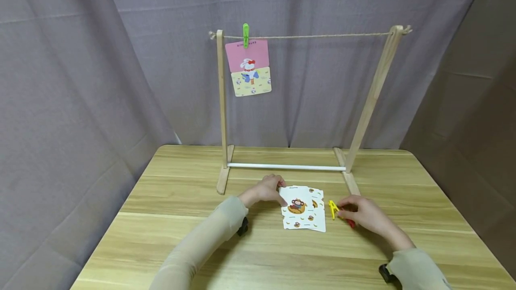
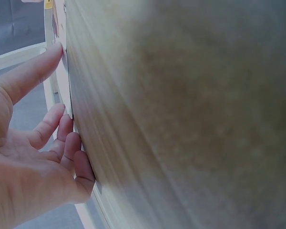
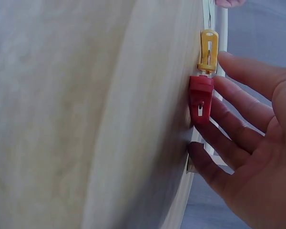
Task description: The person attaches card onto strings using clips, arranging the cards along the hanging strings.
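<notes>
On the table lie two overlapping white cards [image 1: 303, 208] printed with a monkey and bananas. My left hand [image 1: 268, 189] is at their left edge; its thumb [image 2: 40, 67] touches that edge and the other fingers rest loosely at the upper corner. To the right of the cards, a yellow clothespin [image 1: 333, 209] and a red clothespin [image 1: 350, 223] lie close together. My right hand [image 1: 364, 214] reaches around them with thumb and fingers spread apart. In the right wrist view its fingertips are beside the yellow and red clothespins, without a visible pinch.
A wooden frame [image 1: 368, 102] stands at the back of the table, with a rope [image 1: 322, 36] strung across its top. A green clothespin [image 1: 246, 36] holds a pink and yellow rabbit card [image 1: 258, 79] on the rope. A white bar [image 1: 286, 166] joins the frame's feet.
</notes>
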### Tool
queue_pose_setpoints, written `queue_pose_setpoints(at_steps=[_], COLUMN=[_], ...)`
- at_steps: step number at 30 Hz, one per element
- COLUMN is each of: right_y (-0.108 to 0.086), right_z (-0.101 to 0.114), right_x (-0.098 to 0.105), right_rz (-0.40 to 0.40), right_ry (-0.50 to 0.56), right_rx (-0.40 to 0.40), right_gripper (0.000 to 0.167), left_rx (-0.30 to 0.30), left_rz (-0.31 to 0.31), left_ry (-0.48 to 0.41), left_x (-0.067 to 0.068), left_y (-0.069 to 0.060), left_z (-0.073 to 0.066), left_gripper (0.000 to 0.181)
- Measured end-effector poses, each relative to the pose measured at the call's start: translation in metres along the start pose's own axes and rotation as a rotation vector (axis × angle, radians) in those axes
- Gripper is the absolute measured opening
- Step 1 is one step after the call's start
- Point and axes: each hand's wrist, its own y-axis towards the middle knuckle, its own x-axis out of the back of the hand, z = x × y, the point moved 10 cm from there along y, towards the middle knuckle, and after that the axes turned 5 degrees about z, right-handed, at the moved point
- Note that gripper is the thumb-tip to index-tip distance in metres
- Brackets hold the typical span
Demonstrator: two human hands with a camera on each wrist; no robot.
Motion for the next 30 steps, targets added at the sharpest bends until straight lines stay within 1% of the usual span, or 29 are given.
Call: queue_pose_setpoints(at_steps=[5,13,19,25,30], right_y=[0.0007,0.0026,0.0054,0.0057,0.0050], right_z=[0.0000,-0.0014,-0.0027,-0.0024,-0.0013], right_x=[-0.0015,-0.0028,-0.0028,-0.0053,-0.0048], right_rz=[0.021,0.034,0.021,0.033,0.022], right_ry=[-0.005,0.012,-0.007,-0.034,-0.037], right_rx=[0.010,0.023,0.034,0.056,0.054], right_gripper=[0.032,0.029,0.023,0.018,0.011], left_rx=[-0.001,-0.002,-0.002,0.002,-0.003], left_rz=[0.001,0.000,-0.008,0.003,0.000], left_ry=[-0.001,-0.034,-0.039,-0.044,-0.047], left_x=[0.0001,0.0001,0.0014,0.0000,0.0002], left_y=[-0.0005,-0.0010,-0.0013,-0.0014,-0.0001], left_z=[-0.0002,-0.0002,-0.0010,-0.0005,-0.0002], left_gripper=[0.055,0.057,0.056,0.055,0.054])
